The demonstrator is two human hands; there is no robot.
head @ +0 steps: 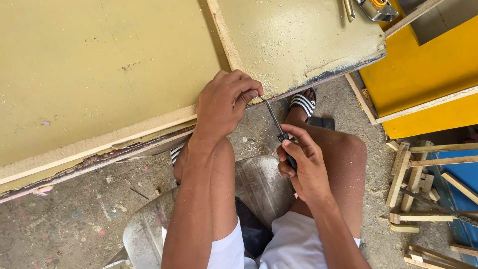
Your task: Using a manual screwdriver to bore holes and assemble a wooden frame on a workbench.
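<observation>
Below, the scene by parts.

Left hand: the left hand rests on the lower edge of the olive-green panel, fingers curled in, thumb and forefinger pinched together just at the tip of the screwdriver; whatever small thing they may pinch is too small to tell.

Right hand: the right hand is wrapped tight around the dark handle of the screwdriver, fingers fully closed on it.

Screwdriver: its thin metal shaft slants up and left from the right fist to the panel's worn lower edge, the tip meeting that edge beside the left fingertips.

Panel: it lies tilted across the upper picture, with a pale wooden strip along its bottom edge and chipped dark paint below that.

Seat: the person sits on a grey moulded seat, knees bare, one foot in a striped sandal on the concrete floor.

Right side: loose wooden offcuts lie heaped near a yellow box.
</observation>
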